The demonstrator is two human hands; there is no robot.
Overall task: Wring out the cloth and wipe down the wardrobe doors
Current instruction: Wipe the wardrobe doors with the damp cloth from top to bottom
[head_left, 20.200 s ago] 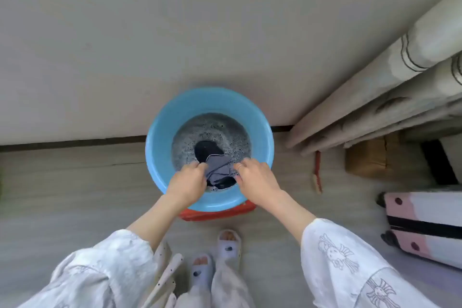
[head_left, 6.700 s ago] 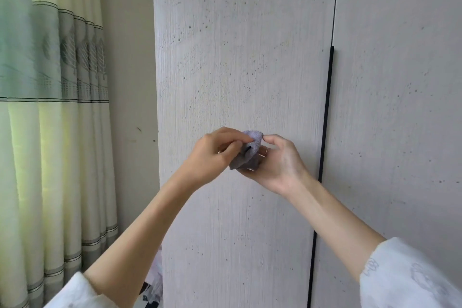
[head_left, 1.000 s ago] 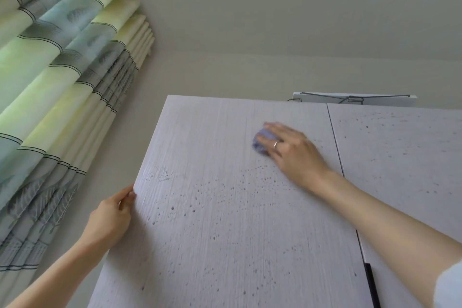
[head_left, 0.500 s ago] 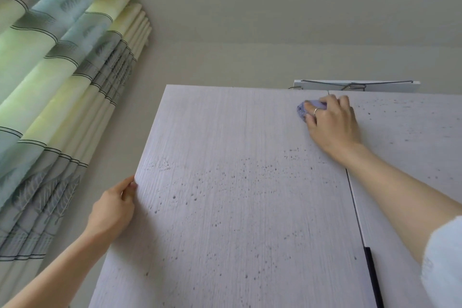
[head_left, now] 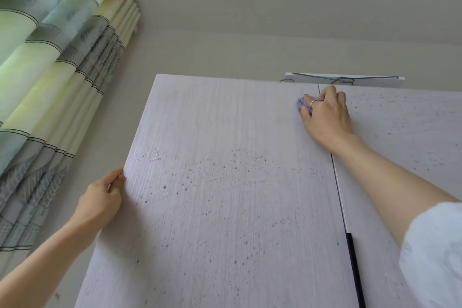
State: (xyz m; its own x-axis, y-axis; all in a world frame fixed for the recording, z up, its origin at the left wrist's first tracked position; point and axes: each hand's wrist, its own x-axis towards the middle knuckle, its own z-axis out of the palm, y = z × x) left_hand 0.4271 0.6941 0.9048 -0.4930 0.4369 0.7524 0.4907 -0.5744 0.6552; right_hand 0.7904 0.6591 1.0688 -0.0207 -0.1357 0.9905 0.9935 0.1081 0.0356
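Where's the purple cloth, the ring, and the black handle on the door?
cloth (head_left: 300,103), head view, the purple edge peeking out left of the fingers.
ring (head_left: 313,102), head view, the band on a finger.
black handle (head_left: 355,275), head view, mid strip.

Wardrobe door (head_left: 225,182): pale grey, fine vertical grain, dark specks. Cloth (head_left: 303,105): lilac-blue. Curtain (head_left: 50,82): green, grey and cream bands, leaf print. Door handle strip (head_left: 355,277): black.

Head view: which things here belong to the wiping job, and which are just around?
In use:
small purple cloth
pale speckled left wardrobe door
right wardrobe door
right hand
left hand

Just around:
green-and-grey striped curtain
white board with wire hanger
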